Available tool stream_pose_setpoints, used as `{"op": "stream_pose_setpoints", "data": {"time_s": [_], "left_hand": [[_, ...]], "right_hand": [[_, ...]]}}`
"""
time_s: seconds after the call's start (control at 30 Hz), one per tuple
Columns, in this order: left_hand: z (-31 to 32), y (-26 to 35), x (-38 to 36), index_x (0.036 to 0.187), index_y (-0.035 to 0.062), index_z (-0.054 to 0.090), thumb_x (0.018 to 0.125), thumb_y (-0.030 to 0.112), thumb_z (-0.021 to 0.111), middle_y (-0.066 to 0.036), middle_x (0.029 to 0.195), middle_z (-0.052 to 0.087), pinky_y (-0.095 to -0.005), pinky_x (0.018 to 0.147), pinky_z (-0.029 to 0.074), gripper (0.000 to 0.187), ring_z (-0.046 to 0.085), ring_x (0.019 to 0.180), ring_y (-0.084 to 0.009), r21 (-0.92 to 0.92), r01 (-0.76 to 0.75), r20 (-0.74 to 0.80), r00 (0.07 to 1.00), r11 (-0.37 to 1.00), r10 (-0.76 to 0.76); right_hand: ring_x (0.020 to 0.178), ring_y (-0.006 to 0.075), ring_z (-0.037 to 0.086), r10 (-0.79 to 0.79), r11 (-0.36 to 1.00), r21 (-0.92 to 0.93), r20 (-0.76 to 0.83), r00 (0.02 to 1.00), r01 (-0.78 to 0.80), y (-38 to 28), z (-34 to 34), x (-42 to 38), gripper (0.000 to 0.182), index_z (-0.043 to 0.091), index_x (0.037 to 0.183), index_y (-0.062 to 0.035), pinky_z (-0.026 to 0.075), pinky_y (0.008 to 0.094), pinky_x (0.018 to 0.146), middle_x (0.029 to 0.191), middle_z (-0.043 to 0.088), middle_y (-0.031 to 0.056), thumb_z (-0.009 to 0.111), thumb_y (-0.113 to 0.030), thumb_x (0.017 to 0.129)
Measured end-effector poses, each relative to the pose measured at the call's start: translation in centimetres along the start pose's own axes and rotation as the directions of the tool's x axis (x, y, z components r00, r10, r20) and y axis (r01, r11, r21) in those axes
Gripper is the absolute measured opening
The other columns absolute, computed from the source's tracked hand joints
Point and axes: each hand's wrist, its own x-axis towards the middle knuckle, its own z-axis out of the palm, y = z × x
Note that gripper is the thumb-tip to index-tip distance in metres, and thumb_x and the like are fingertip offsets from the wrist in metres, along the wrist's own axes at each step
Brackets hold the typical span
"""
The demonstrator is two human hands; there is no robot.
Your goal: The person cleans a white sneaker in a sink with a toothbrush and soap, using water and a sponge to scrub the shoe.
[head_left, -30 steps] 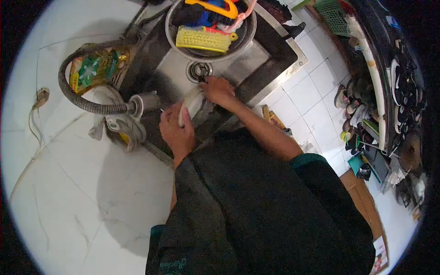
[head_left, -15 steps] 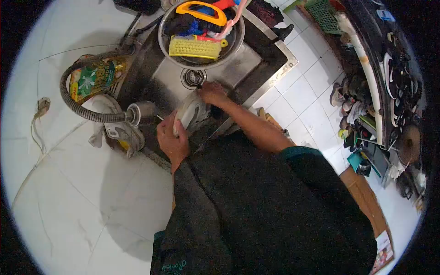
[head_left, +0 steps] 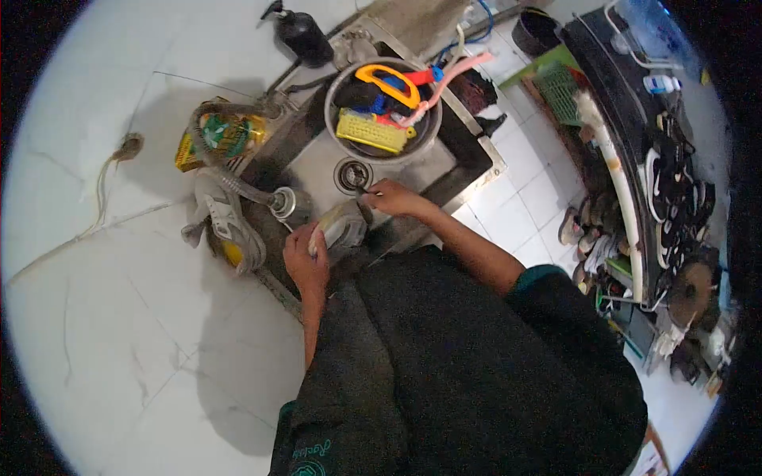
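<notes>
Over the near part of a metal sink (head_left: 309, 170), my left hand (head_left: 305, 258) is closed round one end of a grey-white shoe (head_left: 343, 226). My right hand (head_left: 389, 197) is closed at the shoe's far end, near the drain (head_left: 352, 175). A small dark thing shows at its fingertips, too small to make out. A metal bowl (head_left: 332, 111) with brushes stands in the sink beyond the drain; a yellow brush (head_left: 371, 132) lies on top, beside an orange handle (head_left: 389, 83).
Left of the sink are another light shoe (head_left: 226, 218), a flexible hose (head_left: 200, 143) and a yellow-green packet (head_left: 226, 136). A black pump bottle (head_left: 302, 37) stands behind. Many shoes (head_left: 655, 186) lie at the right, near a green basket (head_left: 559, 95).
The view has shifted, so the sink and bowl appear lower and further right, and the pump bottle is fully visible. Both hands remain at the shoe, whose tilt has changed slightly.
</notes>
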Motion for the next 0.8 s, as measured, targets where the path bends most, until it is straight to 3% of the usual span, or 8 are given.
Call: {"op": "stream_pose_setpoints", "data": {"time_s": [0.07,0.2,0.27,0.33,0.47,0.5,0.6,0.8], "left_hand": [[0.2,-1.1,0.1,0.112,0.0091,0.069,0.088,0.038,0.064,-0.018,0.111,0.061,-0.0471,0.091,0.045,0.038,0.059,0.103,-0.036,-0.026,0.029,-0.031,0.999,0.999,-0.03],[-1.4,0.1,1.4,0.112,0.0048,0.067,0.077,0.051,0.072,-0.021,0.112,0.061,-0.0465,0.092,0.045,0.058,0.058,0.107,-0.0381,0.05,0.168,0.144,0.974,0.985,-0.174],[-0.7,-2.4,1.2,0.112,0.0031,0.067,0.072,0.056,0.074,-0.024,0.113,0.061,-0.0467,0.091,0.046,0.066,0.058,0.107,-0.0382,0.12,0.115,0.134,0.982,0.986,-0.131],[-1.3,-0.9,2.0,0.108,0.0013,0.068,0.069,0.058,0.076,-0.025,0.108,0.064,-0.0465,0.086,0.049,0.069,0.061,0.101,-0.0391,0.249,0.269,0.171,0.934,0.93,-0.315],[-0.4,0.3,2.3,0.098,0.0008,0.072,0.073,0.057,0.073,-0.024,0.091,0.069,-0.0486,0.079,0.05,0.062,0.065,0.084,-0.0409,0.19,0.19,0.038,0.979,0.963,-0.201],[0.7,-0.2,2.0,0.1,0.003,0.073,0.071,0.056,0.074,-0.022,0.09,0.069,-0.0507,0.085,0.048,0.061,0.065,0.086,-0.0402,0.396,0.251,-0.004,0.962,0.883,-0.272],[-0.8,5.5,3.5,0.099,0.0024,0.074,0.071,0.053,0.076,-0.023,0.091,0.07,-0.0507,0.091,0.047,0.058,0.066,0.088,-0.0376,0.231,0.471,0.114,0.856,0.851,-0.505],[2.5,5.9,2.8,0.097,0.0024,0.075,0.07,0.049,0.078,-0.025,0.091,0.069,-0.0495,0.087,0.05,0.054,0.067,0.089,-0.0372,0.111,0.599,-0.12,0.801,0.793,-0.587]], "right_hand": [[0.079,0.0276,0.066,0.064,0.986,0.151,0.066,0.996,-0.074,-0.7,-2.5,-1.4,0.048,0.067,0.097,0.0014,0.052,0.0397,0.079,0.082,0.068,0.0206,0.062,-0.046,0.087],[0.059,0.017,0.059,-0.33,0.944,-0.004,-0.047,0.943,0.33,-2.6,-8.7,-6.7,0.038,0.066,0.091,0.0021,0.049,0.0323,0.062,0.064,0.062,0.0092,0.062,-0.036,0.089],[0.055,0.0132,0.056,-0.178,0.983,0.048,0.061,0.982,0.175,-7.2,-14.6,-11.0,0.031,0.066,0.09,0.0028,0.047,0.0299,0.057,0.061,0.06,0.0053,0.061,-0.028,0.091],[0.056,0.0137,0.057,-0.308,0.946,0.029,-0.218,0.926,0.322,-8.6,-20.4,-13.4,0.025,0.066,0.091,0.0019,0.045,0.0309,0.055,0.06,0.061,0.0045,0.058,-0.022,0.091],[0.056,0.0141,0.059,-0.53,0.828,-0.319,-0.715,0.456,0.461,-12.8,-35.6,-16.5,0.027,0.068,0.102,-0.0004,0.047,0.0294,0.056,0.066,0.063,0.0071,0.05,-0.018,0.092],[0.055,0.0165,0.061,-0.51,0.831,-0.329,-0.771,0.382,0.448,-14.3,-39.9,-16.9,0.029,0.067,0.106,-0.0008,0.048,0.0313,0.057,0.069,0.065,0.0088,0.048,-0.018,0.092],[0.056,0.0256,0.065,-0.465,0.801,-0.381,-0.881,0.081,0.462,-20.0,-52.2,-17.6,0.029,0.066,0.104,-0.0008,0.051,0.0383,0.058,0.073,0.067,0.0146,0.048,-0.018,0.09],[0.078,0.0392,0.067,-0.585,0.722,-0.596,-0.797,-0.15,0.352,-31.5,-67.3,-17.8,0.033,0.064,0.09,0.0018,0.05,0.0486,0.077,0.082,0.068,0.023,0.049,-0.027,0.084]]}}
